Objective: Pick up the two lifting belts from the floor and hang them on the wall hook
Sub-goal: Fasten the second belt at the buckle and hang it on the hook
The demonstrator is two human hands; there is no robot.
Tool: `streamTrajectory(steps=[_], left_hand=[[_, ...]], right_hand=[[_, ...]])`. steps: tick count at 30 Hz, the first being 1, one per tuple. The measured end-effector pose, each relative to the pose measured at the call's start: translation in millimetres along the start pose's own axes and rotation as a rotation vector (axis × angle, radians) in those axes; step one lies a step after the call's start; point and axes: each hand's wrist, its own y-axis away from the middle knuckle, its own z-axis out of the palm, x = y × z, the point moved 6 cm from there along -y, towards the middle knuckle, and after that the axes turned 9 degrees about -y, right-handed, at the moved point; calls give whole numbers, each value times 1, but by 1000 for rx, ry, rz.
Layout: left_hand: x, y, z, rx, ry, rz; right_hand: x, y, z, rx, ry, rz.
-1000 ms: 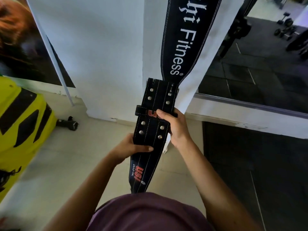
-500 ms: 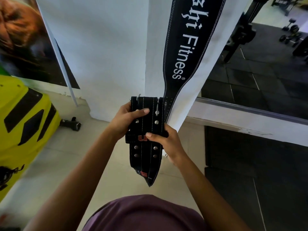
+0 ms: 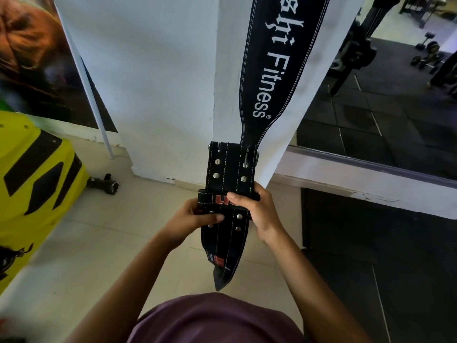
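A black leather lifting belt [image 3: 269, 70] with white "Fitness" lettering hangs down a white pillar; its top and the hook are out of frame. In front of its lower end I hold a second black lifting belt [image 3: 231, 169] with metal rivets, a buckle at its top and a red logo. My left hand [image 3: 191, 219] grips this belt's left edge, thumb across the front. My right hand [image 3: 257, 214] holds its right side at the keeper loop, fingers over the red logo. The belt's pointed tail hangs down toward my purple shirt.
A white pillar [image 3: 160, 82] stands straight ahead. A yellow and black object [image 3: 32, 184] sits at the left, a small dark object [image 3: 103, 183] on the tiled floor beside it. Black rubber mats [image 3: 371, 256] lie to the right, with dumbbells [image 3: 426, 50] far back.
My left hand slid from the belt's top edge down to its left side below the loop. The studded belt now sits higher, its buckle end showing more.
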Motion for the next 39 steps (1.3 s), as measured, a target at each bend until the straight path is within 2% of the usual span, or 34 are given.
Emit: streamTrajectory(steps=[4,7,10,15,20,24,27,29,31,35,39], left_hand=[[38,-6,-11,133,238,69],[57,-8,-12,269,257,54],[62,-6,-1,285,292,47],[64,-5,-1,272,434,41],[73,-7,1,218,500,72],[80,-11,-3,234,490,83],[89,-18,-9,261,497,96],[102,-25,-12,266,461,124],[125,-35,-15,264,406,155],[186,-52,-20,287,277,264],[243,-60,-30,315,188,427]], right_hand=[[-2,3,8,-28,-5,2],[-12,5,17,-13,32,-50],[-18,8,22,5,24,-93],[-12,12,21,-66,-57,10],[-18,7,15,-110,-120,17],[-19,9,15,-236,-108,61],[-31,13,19,-296,-291,66],[-47,12,23,-245,-406,20],[-63,2,22,-97,-362,-55],[-121,-19,22,185,-194,-376],[-190,-31,26,255,-107,-605]])
